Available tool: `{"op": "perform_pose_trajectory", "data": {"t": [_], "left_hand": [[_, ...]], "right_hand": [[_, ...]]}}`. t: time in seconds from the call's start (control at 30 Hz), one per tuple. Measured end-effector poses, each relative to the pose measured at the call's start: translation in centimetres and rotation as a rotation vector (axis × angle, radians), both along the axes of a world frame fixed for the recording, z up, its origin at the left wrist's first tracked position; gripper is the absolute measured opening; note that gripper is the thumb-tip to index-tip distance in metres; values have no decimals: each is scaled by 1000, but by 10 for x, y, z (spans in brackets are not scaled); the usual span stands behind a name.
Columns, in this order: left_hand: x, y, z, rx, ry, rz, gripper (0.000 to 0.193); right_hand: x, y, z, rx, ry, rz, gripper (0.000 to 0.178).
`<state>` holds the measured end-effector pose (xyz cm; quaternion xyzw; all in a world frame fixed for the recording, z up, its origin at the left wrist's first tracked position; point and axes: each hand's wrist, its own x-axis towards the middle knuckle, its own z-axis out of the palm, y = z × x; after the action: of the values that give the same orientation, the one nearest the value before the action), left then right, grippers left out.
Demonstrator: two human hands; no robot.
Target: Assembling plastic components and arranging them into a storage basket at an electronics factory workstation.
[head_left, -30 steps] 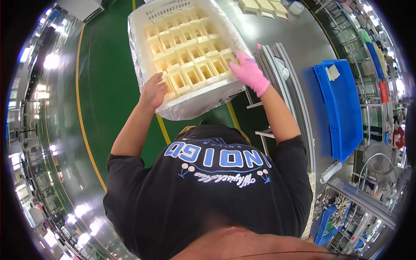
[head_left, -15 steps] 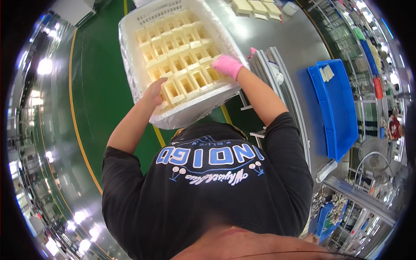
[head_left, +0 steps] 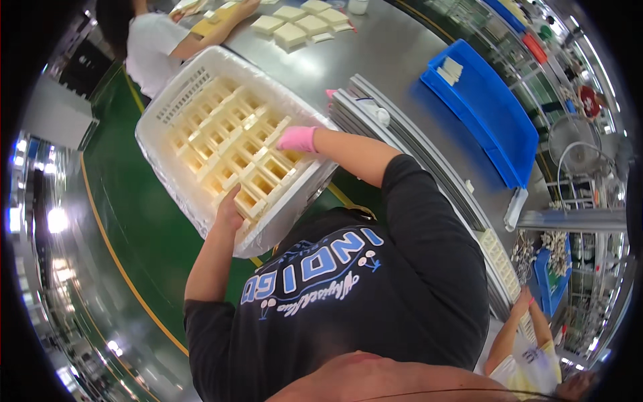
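Rows of cream, box-shaped plastic parts with rectangular openings (head_left: 240, 161) fill a white basket (head_left: 149, 131) lined with clear film. Bare, my left hand (head_left: 230, 213) grips the left end of the nearest row, thumb up; its other fingers are mostly hidden. At that row's right end is my right hand (head_left: 297, 139) in a pink glove, its fingers curled down over the parts and their tips out of sight. The row lies between my two hands, inside the basket.
Right of the basket, grey metal rails (head_left: 408, 144) run along a steel table (head_left: 392, 40). On it stand a blue tray (head_left: 492, 114) and stacked cream pieces (head_left: 290, 35). One co-worker (head_left: 154, 50) works at far left, another (head_left: 526, 358) at lower right. The floor (head_left: 127, 194) is green.
The whole view has turned, so the basket sits further left and lower in it. Two co-workers have come into sight. Both my hands stay at the ends of the near row.
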<state>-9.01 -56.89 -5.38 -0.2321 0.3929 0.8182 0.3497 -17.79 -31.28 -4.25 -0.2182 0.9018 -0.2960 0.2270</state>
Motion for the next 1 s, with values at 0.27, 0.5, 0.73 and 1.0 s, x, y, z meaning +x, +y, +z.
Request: {"op": "perform_pose_trajectory", "data": {"t": [0.27,0.5,0.73,1.0], "left_hand": [[-7,1,-7,-43,-50,0,44],[-1,-3,-1,52,-48,-36,45],[-3,2,6,-90,-51,9,47],[-6,9,11,-207,0,101,56]], "right_hand": [[0,1,24,19,-425,-336,54],[10,-11,25,-128,-394,-302,62],[-7,-2,-5,-73,-516,-321,71],[0,-3,0,-171,-757,-466,62]]}}
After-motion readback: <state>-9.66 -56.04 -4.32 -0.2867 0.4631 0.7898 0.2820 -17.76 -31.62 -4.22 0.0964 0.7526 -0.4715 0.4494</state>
